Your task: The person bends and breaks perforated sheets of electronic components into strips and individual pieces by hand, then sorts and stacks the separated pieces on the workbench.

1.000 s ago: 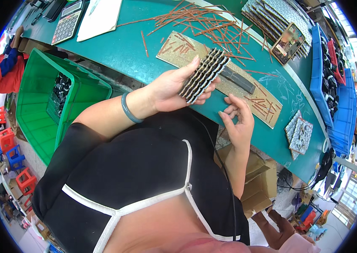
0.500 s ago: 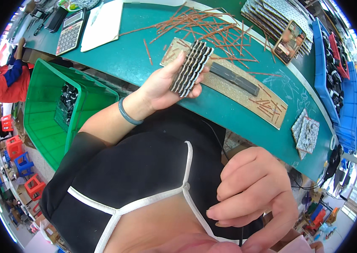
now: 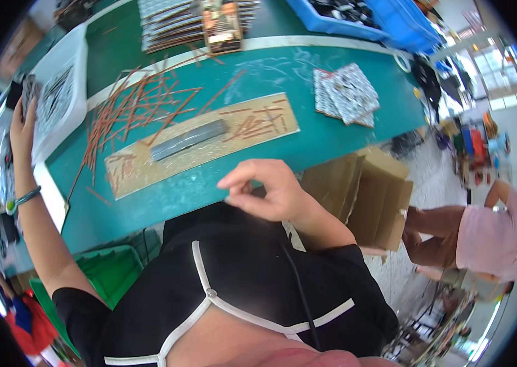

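Note:
My left hand (image 3: 22,125) is stretched out to the far left, with a green bangle at the wrist. Its fingers close round a blurred grey stack of strips (image 3: 30,90) at the wall of a white bin (image 3: 78,92). Grey strips lie inside that bin. My right hand (image 3: 271,189) hovers over the table's front edge before my body, fingers curled and thumb close to the forefinger, with nothing seen between them. Beyond it lies a tan board (image 3: 194,156) bearing a dark grey bar (image 3: 190,139) and short reddish-brown sticks (image 3: 258,127).
Long brown sticks (image 3: 130,110) lie heaped behind the board. A phone (image 3: 222,27) rests against stacked patterned sheets (image 3: 167,24). Speckled square pieces (image 3: 350,95) lie to the right. Blue crates (image 3: 338,24) stand at the back, a cardboard box (image 3: 362,196) and green bin (image 3: 102,275) below.
My view has turned to the right. My left hand has carried the stack from over the board out to the white bin. My right hand has risen from near my chest to the table edge.

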Available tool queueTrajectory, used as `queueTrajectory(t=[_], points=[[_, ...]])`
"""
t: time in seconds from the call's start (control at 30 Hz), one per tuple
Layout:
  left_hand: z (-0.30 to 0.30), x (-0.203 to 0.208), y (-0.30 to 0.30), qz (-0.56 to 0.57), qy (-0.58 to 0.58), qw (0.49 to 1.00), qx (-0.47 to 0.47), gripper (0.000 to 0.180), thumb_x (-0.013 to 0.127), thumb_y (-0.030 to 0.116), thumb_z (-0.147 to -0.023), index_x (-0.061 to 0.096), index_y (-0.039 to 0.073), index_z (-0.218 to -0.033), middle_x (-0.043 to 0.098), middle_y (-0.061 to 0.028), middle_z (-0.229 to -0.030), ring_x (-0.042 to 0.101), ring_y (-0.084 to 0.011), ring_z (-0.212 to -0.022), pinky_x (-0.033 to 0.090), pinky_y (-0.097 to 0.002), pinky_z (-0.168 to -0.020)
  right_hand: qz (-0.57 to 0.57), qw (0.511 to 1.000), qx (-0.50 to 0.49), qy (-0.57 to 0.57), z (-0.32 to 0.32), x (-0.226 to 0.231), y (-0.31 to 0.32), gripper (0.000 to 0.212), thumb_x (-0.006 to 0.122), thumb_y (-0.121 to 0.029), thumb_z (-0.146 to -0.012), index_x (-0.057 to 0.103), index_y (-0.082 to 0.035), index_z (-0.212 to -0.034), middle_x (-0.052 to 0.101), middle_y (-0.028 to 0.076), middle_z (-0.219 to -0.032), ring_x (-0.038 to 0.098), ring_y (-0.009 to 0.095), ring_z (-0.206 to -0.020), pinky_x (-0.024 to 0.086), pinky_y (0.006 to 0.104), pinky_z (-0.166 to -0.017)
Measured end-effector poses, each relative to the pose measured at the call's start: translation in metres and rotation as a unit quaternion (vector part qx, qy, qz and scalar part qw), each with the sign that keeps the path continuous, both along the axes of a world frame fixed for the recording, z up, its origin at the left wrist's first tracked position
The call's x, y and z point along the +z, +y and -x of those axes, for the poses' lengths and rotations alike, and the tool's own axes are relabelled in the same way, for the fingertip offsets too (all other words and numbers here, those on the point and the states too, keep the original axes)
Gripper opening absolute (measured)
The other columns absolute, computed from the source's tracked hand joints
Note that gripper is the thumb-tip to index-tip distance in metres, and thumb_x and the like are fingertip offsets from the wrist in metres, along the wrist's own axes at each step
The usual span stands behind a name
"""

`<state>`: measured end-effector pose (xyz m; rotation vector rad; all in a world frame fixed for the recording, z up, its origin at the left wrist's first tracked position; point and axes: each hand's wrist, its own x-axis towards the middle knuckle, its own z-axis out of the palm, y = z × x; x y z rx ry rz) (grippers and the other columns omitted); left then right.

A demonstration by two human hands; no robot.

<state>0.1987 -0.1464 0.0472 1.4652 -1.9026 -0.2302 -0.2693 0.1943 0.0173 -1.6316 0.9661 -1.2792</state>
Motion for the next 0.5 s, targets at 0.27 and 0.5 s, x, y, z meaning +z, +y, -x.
queueTrajectory(t=[0.27,0.5], points=[[0.096,-0.030,0.080,0.186,-0.156,0.969,-0.055,0.048,0.064,0.024,-0.088,0.050,0.004,-0.129,0.052,-0.0184,-0.128,0.048,-0.0331,-0.120,0.036,-0.0395,-0.102,-0.049,0.956,-0.288,0.039,0.068,-0.043,0.033,0.018,0.068,0.000,-0.080,0.065,-0.002,-0.097,0.062,0.002,-0.080,0.055,0.006,-0.071,0.044,0.0199,-0.063],[0.186,-0.031,0.211,0.108,-0.117,0.978,-0.136,0.042,0.066,0.005,-0.080,0.056,0.003,-0.121,0.053,-0.0150,-0.126,0.049,-0.0310,-0.119,0.037,-0.0388,-0.101,0.003,0.919,-0.394,0.024,0.116,-0.054,0.038,0.012,0.067,0.000,-0.082,0.065,-0.001,-0.094,0.063,0.001,-0.081,0.054,0.004,-0.070,0.043,0.0185,-0.062]])
